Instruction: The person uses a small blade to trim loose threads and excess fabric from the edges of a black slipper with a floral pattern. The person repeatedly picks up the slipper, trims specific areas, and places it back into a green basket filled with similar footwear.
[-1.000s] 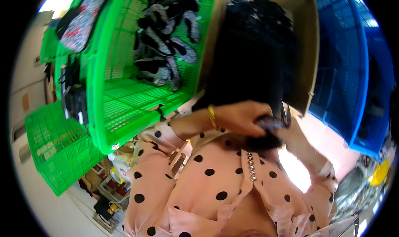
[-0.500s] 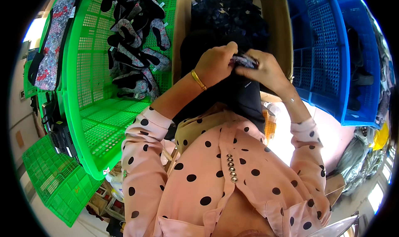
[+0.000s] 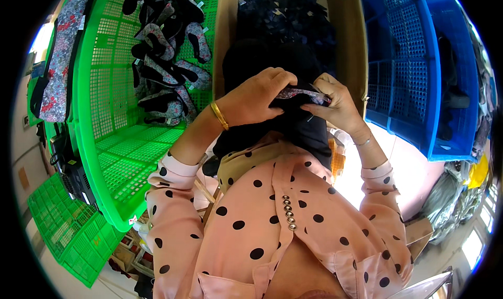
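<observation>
Though fingers (image 3: 283,78) partly hide it, floral fabric (image 3: 297,93) seemingly lies between them.

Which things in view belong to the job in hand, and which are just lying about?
Likely in the job:
floral-print piece, held between left hand and right hand
similar floral pieces in large green crate

Probably lying about:
blue crate, right
yellow item, far right
cardboard box with dark pieces (role unclear)

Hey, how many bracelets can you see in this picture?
2. A gold bracelet is on the wrist of the left hand, and a thin bracelet is on the wrist of the right hand. The sleeves could hide more.
</observation>
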A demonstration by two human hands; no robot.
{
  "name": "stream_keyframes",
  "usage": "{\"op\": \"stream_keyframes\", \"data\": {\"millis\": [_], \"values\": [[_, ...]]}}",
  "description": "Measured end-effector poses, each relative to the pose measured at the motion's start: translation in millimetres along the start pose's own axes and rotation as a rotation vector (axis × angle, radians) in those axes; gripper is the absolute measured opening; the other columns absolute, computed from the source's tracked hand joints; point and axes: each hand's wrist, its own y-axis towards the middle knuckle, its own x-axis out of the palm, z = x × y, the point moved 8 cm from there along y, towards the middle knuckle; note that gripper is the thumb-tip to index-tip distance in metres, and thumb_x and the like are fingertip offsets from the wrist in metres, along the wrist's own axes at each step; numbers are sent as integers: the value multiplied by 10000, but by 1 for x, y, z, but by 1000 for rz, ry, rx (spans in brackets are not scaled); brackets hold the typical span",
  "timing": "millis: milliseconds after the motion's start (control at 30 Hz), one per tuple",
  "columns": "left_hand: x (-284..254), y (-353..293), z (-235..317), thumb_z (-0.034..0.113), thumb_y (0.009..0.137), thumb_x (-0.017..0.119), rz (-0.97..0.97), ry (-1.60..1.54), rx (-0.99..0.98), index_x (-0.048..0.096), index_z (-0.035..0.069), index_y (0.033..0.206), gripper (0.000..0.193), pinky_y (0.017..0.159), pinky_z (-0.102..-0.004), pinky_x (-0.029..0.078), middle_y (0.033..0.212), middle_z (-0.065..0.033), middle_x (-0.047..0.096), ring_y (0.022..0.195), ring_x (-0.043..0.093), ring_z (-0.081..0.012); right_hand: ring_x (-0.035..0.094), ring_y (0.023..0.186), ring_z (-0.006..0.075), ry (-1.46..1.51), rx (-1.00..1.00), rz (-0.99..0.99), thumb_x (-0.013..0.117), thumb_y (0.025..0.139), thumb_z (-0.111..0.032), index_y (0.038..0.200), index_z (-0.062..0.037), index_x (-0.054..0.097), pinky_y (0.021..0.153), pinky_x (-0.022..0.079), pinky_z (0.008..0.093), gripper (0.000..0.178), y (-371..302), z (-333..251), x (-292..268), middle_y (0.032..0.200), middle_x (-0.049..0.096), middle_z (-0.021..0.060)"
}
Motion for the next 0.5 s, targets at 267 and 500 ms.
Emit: {"op": "stream_keyframes", "data": {"millis": [267, 500], "values": [[-2, 13, -20, -90, 709, 665, 299, 240, 67, 508, 30, 1034, 380, 792, -424, 470, 940, -152, 552, 887, 560, -356, 517, 616, 258, -218, -23, 351, 812, 689, -69, 768, -48, 545, 544, 418, 341, 279, 26, 5, -12, 706, 490, 84], [-25, 27, -58, -114, 628, 644, 526, 311, -123, 507, 48, 938, 376, 711, -410, 472, 857, -132, 529, 823, 561, -362, 599, 623, 329, -597, 17, 349, 731, 754, -117, 776, -60, 519, 540, 464, 406, 221, 52, -9, -4, 687, 553, 113]]}}
